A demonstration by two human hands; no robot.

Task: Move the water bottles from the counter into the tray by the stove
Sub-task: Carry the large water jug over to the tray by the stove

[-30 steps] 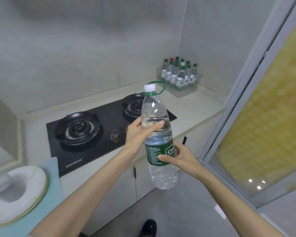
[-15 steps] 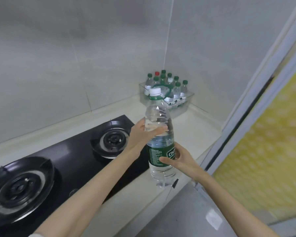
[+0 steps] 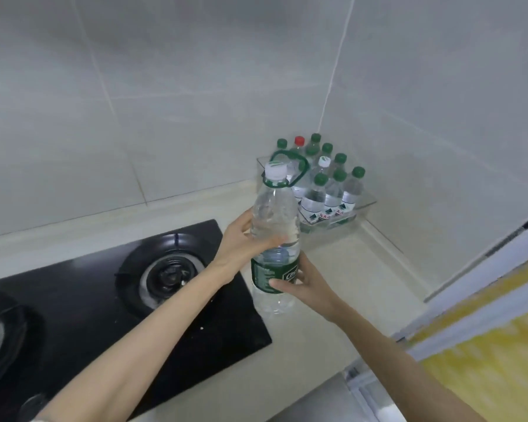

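While both my hands grip it, the large water bottle stands upright in the air above the counter, just right of the stove. My left hand wraps its clear upper body, fingers hidden partly behind the plastic; my right hand clasps the green label, covering most of the lettering. Beyond my hands, in the corner, the clear tray holds the small bottles, though the big bottle's neck and green carry loop block the left ones, so I cannot count them. One red cap shows at the back. Leftward, the far burner is cut off by the frame edge.
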